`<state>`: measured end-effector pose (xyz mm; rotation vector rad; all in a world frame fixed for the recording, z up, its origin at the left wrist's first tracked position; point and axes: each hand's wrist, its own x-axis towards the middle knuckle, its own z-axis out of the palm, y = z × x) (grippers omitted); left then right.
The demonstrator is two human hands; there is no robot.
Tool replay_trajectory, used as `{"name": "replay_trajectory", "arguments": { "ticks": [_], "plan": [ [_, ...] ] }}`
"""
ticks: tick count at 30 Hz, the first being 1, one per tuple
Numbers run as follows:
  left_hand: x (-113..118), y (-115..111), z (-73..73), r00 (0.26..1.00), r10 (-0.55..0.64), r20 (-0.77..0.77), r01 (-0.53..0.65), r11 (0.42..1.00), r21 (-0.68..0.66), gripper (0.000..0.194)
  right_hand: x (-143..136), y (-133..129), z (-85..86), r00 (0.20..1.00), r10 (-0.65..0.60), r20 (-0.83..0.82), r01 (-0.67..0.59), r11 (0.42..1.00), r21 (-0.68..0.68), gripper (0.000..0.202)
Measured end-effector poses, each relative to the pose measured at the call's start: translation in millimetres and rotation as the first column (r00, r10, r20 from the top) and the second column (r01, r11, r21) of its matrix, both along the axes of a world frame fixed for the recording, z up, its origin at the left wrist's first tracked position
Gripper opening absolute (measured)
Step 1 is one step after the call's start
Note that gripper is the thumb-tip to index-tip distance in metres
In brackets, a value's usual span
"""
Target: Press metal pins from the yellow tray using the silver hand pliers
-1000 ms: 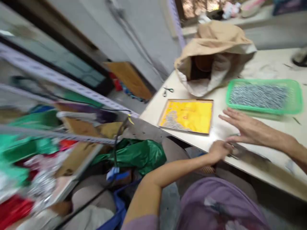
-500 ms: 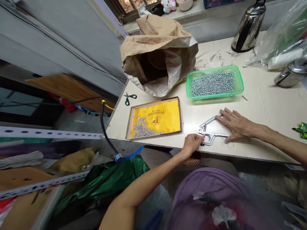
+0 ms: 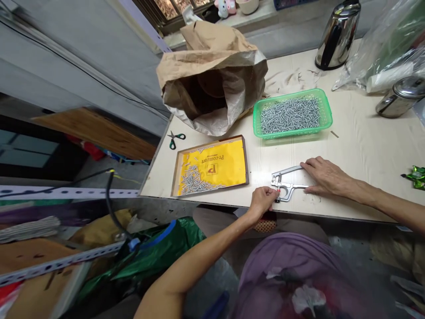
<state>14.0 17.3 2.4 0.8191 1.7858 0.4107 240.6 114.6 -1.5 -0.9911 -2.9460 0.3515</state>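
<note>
A silver hand press tool (image 3: 288,186) lies near the table's front edge, its two handles spread toward the right. My left hand (image 3: 262,200) is pinched at the tool's jaw end, where a small red part shows; what its fingertips hold is too small to name. My right hand (image 3: 327,177) rests over the handle ends, thumb at the lower one and fingers on the upper one. Left of the tool, a shallow cardboard tray (image 3: 246,160) has a yellow lining and a heap of small metal pieces (image 3: 192,180). A green basket (image 3: 292,134) full of similar pieces sits behind the tool.
A large open paper bag (image 3: 212,62) stands behind the tray. Green-handled scissors (image 3: 175,138) lie at the table's left. A steel kettle (image 3: 338,37), a smaller steel pot (image 3: 401,97) and clear plastic (image 3: 375,57) are at the back right. A green wrapper (image 3: 416,178) lies far right.
The view has shifted slightly, moving the table's things left in the picture. My right hand's fingers have drawn closer together around the handle ends. My left hand stays at the jaw end.
</note>
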Motion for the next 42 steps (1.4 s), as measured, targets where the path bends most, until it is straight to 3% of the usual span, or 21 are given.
{"name": "replay_trajectory", "arguments": {
  "ticks": [2,5,8,11,13,16,19,23,26,30,35,40,42],
  "plan": [
    [-2,-4,-0.2,0.996,-0.055,-0.074,0.056,0.998,0.018,0.022,0,-2,-0.4,1.000,-0.009,-0.008,0.009,1.000,0.001,0.057],
    [-3,-9,1.9,0.924,-0.159,-0.348,0.244,0.946,0.215,0.019,0,-4,-3.3,0.999,-0.026,-0.043,0.026,1.000,0.002,0.056],
    [6,-5,4.0,0.749,-0.234,-0.619,0.551,0.738,0.388,0.016,-1,-5,-5.3,0.999,-0.034,-0.030,0.034,0.999,0.015,0.058],
    [23,13,-0.6,0.554,-0.346,-0.757,0.789,0.509,0.345,0.046,-3,-5,-5.5,0.999,-0.034,0.007,0.033,0.999,0.034,0.058],
    [32,28,-7.9,0.461,-0.388,-0.798,0.862,0.410,0.299,0.062,-2,-4,-5.6,1.000,-0.018,0.002,0.018,0.999,0.033,0.061],
    [35,46,-17.8,0.412,-0.456,-0.789,0.902,0.329,0.280,0.070,2,-4,-4.1,1.000,-0.021,-0.005,0.021,1.000,0.020,0.073],
    [33,53,-17.7,0.386,-0.524,-0.759,0.918,0.296,0.262,0.065,6,-8,1.9,0.998,-0.064,0.015,0.064,0.998,0.007,0.069],
    [33,52,-10.1,0.316,-0.562,-0.764,0.946,0.253,0.205,0.041,6,-18,9.0,0.998,-0.055,-0.004,0.055,0.998,-0.007,0.035],
    [36,47,-12.2,0.311,-0.549,-0.776,0.949,0.226,0.221,0.020,3,-25,4.1,0.999,-0.041,-0.032,0.041,0.999,0.005,0.012],
    [37,41,-20.4,0.329,-0.517,-0.790,0.943,0.225,0.245,0.019,-1,-30,-6.5,0.996,-0.058,-0.062,0.059,0.998,0.008,0.022],
    [37,49,-18.1,0.308,-0.496,-0.812,0.949,0.223,0.224,0.016,2,-24,-1.6,0.988,-0.110,-0.106,0.110,0.994,-0.002,0.009],
    [38,42,-25.9,0.368,-0.420,-0.830,0.927,0.235,0.292,0.034,11,-4,3.2,0.994,-0.106,-0.025,0.106,0.994,-0.010,0.050],
    [41,29,-36.0,0.425,-0.393,-0.816,0.905,0.209,0.370,0.032,14,4,-0.5,0.995,-0.101,-0.012,0.100,0.994,-0.039,0.051]
  ]
}}
